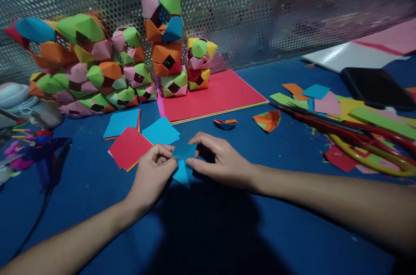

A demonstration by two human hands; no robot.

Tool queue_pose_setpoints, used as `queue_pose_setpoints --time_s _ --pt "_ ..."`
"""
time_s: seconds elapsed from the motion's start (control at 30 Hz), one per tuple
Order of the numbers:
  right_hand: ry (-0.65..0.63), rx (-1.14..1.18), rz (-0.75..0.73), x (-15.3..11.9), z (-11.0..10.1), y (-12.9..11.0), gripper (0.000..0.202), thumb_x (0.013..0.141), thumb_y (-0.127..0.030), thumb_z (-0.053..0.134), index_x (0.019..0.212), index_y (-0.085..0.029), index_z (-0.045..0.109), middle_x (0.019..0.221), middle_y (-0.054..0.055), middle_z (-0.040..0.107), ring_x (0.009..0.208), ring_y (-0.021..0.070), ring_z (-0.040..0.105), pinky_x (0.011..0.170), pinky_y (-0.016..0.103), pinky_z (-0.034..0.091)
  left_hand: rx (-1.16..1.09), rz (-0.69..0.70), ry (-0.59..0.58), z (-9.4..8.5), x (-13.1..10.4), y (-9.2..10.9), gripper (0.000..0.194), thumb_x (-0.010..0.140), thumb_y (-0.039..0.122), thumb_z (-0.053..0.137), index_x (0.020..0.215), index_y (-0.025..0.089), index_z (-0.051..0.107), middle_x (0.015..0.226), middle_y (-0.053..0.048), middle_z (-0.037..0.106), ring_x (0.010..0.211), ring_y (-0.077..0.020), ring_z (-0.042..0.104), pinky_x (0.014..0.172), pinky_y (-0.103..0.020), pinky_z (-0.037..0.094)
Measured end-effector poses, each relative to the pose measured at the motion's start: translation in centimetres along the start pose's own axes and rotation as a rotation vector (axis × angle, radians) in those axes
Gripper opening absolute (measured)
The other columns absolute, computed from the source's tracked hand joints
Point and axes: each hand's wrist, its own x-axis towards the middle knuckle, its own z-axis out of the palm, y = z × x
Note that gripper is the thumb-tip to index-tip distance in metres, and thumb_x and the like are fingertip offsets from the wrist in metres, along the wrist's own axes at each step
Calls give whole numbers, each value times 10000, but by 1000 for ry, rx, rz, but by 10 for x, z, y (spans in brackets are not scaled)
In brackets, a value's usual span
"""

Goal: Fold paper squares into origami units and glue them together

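A blue sheet of paper [184, 152], partly folded, is between my two hands just above the blue table. My left hand [155, 166] pinches its left edge between thumb and fingers. On the opposite side, my right hand [216, 156] grips the right edge with thumb below and fingers above. A lower flap of the paper [182, 175] hangs toward me, partly in shadow. Close to my left hand lie a stack of red paper squares [130, 147] and some blue paper squares [161, 131]. Beyond my right hand rest two small folded paper pieces [225, 124] [268, 121].
Folded paper balls [97, 80] are stacked against the perforated metal screen [247, 15]. Large red sheets [211, 97] lie at the back. Scissors [338, 125], paper scraps [325, 101] and a black phone [377, 87] are at right. A glue gun [45, 158] with its cord is at left.
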Motion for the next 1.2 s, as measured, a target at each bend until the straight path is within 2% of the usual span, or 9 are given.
queue_pose_setpoints --time_s 0.13,0.3,0.53,0.77,0.87,1.0,1.2 --pt "57 -72 -111 -2 4 0 119 769 -114 520 872 -173 524 787 9 519 681 106 490 645 234 414 -65 -71 -25 3 -6 1 164 709 209 627 664 156 478 768 27 554 552 -46 432 499 -181 329" --pt "74 -107 -162 -6 9 -3 215 746 -65 486 933 -165 523 835 30 549 725 117 513 682 240 421 -75 -96 -12 4 -6 2 183 710 228 642 668 157 478 705 46 541 497 -30 381 464 -168 295" --pt "100 -92 -91 -7 11 -3 137 799 -86 473 883 -170 540 800 18 557 736 114 533 685 235 413 -86 -50 -59 4 -8 2 175 701 165 639 626 160 481 666 48 523 567 -50 438 520 -167 333" --pt "52 -52 -39 -6 9 -4 155 770 -137 554 917 -187 550 847 17 577 749 120 541 676 238 436 -53 -40 -82 6 -7 3 170 653 118 620 601 159 463 683 36 532 596 -65 467 539 -182 350" --pt "68 -48 -96 -6 9 -4 170 761 -150 581 928 -179 569 871 37 597 800 138 552 723 266 444 40 20 -85 7 -7 1 155 646 91 587 596 163 458 727 18 549 655 -86 499 569 -194 366" --pt "85 -145 -235 -6 10 0 53 809 -169 556 813 -185 606 791 36 642 759 149 556 722 309 408 167 112 -96 7 -8 -1 141 683 127 572 605 171 464 743 2 561 684 -104 507 584 -209 369" --pt "68 -168 -236 -5 9 2 71 826 -158 553 784 -171 609 764 32 647 733 143 561 705 311 384 211 12 -127 5 -8 0 78 738 243 588 744 175 552 621 43 467 573 -86 408 517 -200 327"
